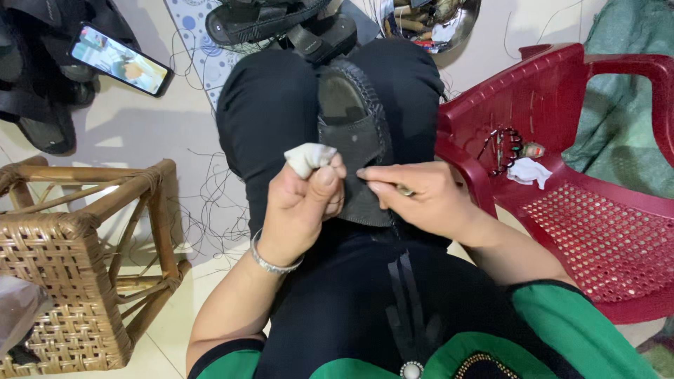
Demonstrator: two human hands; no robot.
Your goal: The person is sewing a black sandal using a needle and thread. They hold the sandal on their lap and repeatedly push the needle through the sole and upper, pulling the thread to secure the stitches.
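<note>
Sandal upper (354, 137), a dark grey piece with a stitched, braided edge, lies across the person's lap on the black trousers, between the knees and both hands. From the head view, the left hand (303, 203) is curled closed at the near left edge of the piece; a white cloth wrap (309, 157) covers one fingertip, and the thumb presses beside it. A silver bangle (272, 261) sits on that wrist. The right hand (421, 200) meets the same piece from the right, its grip narrow, with thumb and forefinger pinched together at the edge of the upper. Something small and metallic shows under those fingers, possibly a needle, but it is too hidden to tell. The fingertips of the two hands nearly touch.

Beyond the knees, black sandals (281, 24) rest on the floor. A phone (121, 60) with a lit screen lies on dark cloth at the far left. A wicker stool (77, 267) stands to the left, with loose black thread (210, 203) strewn over the floor beside it. To the right is a red plastic chair (597, 210); on its seat lie a scrap of white cloth (528, 172) and some small tools (507, 149).
</note>
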